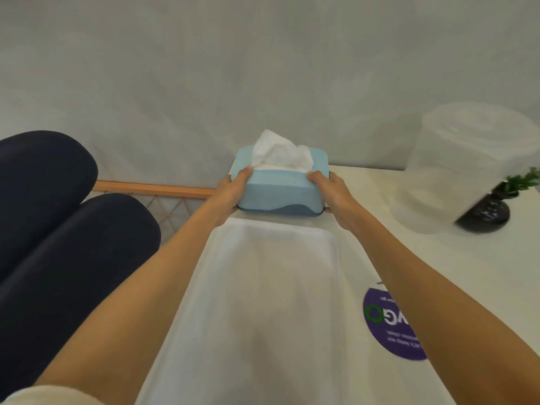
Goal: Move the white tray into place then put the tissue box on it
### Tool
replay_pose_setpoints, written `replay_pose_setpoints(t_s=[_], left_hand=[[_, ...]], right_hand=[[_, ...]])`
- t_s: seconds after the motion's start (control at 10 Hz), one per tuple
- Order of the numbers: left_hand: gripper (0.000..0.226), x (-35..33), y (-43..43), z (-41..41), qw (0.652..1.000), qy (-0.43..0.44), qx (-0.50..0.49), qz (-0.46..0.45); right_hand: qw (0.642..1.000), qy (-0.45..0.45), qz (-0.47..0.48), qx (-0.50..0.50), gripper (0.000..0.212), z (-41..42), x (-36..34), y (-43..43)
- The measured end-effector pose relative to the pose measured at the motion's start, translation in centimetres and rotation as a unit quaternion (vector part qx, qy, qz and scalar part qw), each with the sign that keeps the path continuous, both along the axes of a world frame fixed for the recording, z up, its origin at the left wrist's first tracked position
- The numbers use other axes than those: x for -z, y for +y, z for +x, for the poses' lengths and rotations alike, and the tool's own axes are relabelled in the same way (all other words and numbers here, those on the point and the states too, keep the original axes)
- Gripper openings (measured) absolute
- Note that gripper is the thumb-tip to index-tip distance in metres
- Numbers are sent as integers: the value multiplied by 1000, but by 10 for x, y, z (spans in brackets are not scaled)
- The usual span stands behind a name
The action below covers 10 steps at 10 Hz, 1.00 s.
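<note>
Holding the tissue box point(280, 185) between both hands, the person appeared to be on the second step: the white tray point(263, 287) already lay lengthwise on the pale table point(438, 258), running from the near edge toward the far wall. Box sat at or just past the tray's far end; whether it rested on the surface or hung slightly above could not be told.

Left hand point(230, 197) clasped the box's left end, thumb on the top edge, fingers wrapped under and out of sight. Right hand point(330, 194) mirrored it on the right end, thumb on top, one fingertip showing at the lower corner. Both were spread only as wide as the box's ends required, closed firmly on it.

A white tissue point(277, 153) stood up from the slot.

Next move, by judgement: draw the box nearward and set it level inside the tray rim, then release. Clear lidded container point(455, 165) and dark vase point(488, 211) stood well apart, right.
</note>
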<state>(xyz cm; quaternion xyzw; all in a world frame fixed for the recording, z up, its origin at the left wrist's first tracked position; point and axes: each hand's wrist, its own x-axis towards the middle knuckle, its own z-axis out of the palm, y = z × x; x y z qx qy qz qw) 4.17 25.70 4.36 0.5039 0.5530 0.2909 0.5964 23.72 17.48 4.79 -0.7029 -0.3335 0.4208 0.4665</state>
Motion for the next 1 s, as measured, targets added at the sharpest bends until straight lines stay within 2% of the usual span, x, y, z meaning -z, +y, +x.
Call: replay_pose_setpoints(t_s=[0.1, 0.3, 0.4, 0.6, 0.7, 0.8, 0.9, 1.0], left_hand=[[61, 21, 17, -5, 1000, -1, 24, -13], [56, 36, 48, -3, 999, 37, 34, 17], [64, 38, 61, 3, 998, 48, 31, 24], [54, 43, 78, 15, 997, 52, -4, 48], [57, 42, 82, 15, 997, 49, -3, 51], [68, 36, 77, 15, 994, 83, -8, 68], [74, 28, 68, 16, 984, 125, -23, 122], [72, 7, 49, 13, 974, 130, -24, 185]], right_hand=[[1000, -5, -16, 9, 52, -5, 15, 19], [999, -6, -18, 30, 56, -3, 36, 46], [999, -7, -18, 38, 59, 1, 40, 57], [999, -1, -14, 53, 59, 4, 40, 76], [998, 8, -23, 58, 60, 4, 40, 79], [998, -5, -34, 47, 63, 2, 32, 74], [998, -36, -20, 52, 69, 7, 26, 69], [995, -79, -6, 67, 70, 10, 9, 53]])
